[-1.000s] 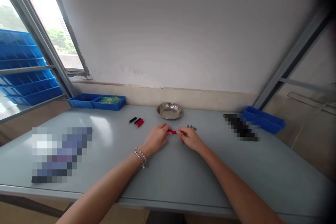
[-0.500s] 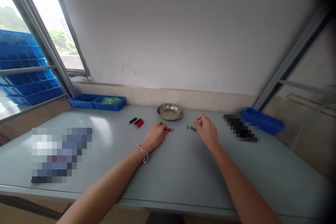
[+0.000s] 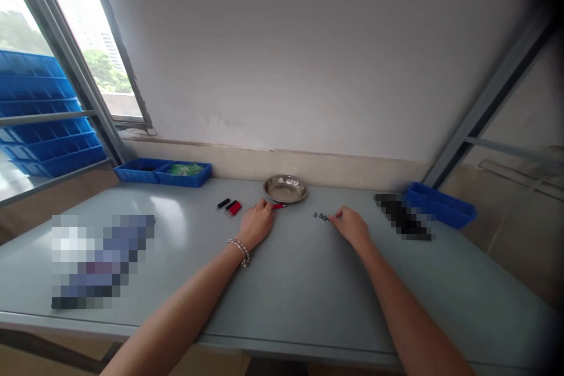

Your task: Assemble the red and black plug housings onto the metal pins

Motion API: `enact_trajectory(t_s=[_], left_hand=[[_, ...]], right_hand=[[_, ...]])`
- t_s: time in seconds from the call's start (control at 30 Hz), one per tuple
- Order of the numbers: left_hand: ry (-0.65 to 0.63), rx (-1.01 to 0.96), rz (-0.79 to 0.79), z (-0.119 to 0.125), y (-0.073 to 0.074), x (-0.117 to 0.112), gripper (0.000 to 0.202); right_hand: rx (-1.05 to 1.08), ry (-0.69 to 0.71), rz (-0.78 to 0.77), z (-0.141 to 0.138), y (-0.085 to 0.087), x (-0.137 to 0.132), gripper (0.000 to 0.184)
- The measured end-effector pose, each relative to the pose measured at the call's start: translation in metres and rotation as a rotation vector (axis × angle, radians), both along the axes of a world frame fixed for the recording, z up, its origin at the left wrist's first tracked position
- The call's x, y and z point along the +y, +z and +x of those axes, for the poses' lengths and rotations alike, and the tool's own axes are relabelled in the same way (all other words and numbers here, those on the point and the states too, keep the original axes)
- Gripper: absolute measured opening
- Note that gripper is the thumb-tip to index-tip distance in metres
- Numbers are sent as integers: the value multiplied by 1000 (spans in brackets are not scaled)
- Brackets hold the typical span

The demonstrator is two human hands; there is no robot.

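Note:
My left hand (image 3: 257, 223), with a beaded bracelet at the wrist, is closed round a slim red pen-like piece (image 3: 278, 206). The piece's tip points right, just in front of the shallow metal dish (image 3: 285, 190). Thumb and fingers of my right hand (image 3: 353, 227) are pinched at the right end of a short row of small dark grey cone-shaped pieces (image 3: 321, 216), on the rightmost one. The fingers partly cover that piece. Left of my left hand lie black barrels (image 3: 224, 203) and red barrels (image 3: 235, 208) with thin tips.
Two blue bins (image 3: 184, 174) stand at the back left, one with green packets. Another blue bin (image 3: 440, 205) sits at the right beside a blurred dark item (image 3: 403, 217). A blurred bluish item (image 3: 103, 261) lies at the left. Blue trays (image 3: 48, 123) are stacked beyond the frame.
My left hand has shifted slightly, bringing the red piece up toward the dish. My right hand has lowered to the grey pieces, its fingers closing at the row's right end.

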State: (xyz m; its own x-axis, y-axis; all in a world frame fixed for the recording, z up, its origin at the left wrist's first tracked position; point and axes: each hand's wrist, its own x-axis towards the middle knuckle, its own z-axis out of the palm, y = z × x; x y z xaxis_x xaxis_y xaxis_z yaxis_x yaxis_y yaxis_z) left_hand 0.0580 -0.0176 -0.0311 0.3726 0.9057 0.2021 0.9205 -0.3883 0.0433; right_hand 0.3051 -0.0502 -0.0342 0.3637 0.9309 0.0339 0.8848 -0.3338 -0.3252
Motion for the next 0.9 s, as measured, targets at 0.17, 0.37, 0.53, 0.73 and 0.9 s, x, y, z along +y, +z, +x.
enact_trajectory(t_s=[0.17, 0.37, 0.53, 0.73, 0.9], left_hand=[[3, 1, 16, -1, -2, 4, 26], [-9, -11, 149, -6, -6, 11, 36], [24, -29, 172, -5, -6, 9, 33], [-92, -7, 145, -3, -6, 6, 28], [-117, 9, 87, -3, -11, 7, 30]], right_hand=[[37, 31, 34, -3, 0, 1, 24], [84, 52, 8, -4, -1, 4, 17], [111, 53, -13, -3, 0, 3, 16], [107, 44, 6, -5, 2, 0, 16], [89, 45, 30, -6, 2, 0, 15]])
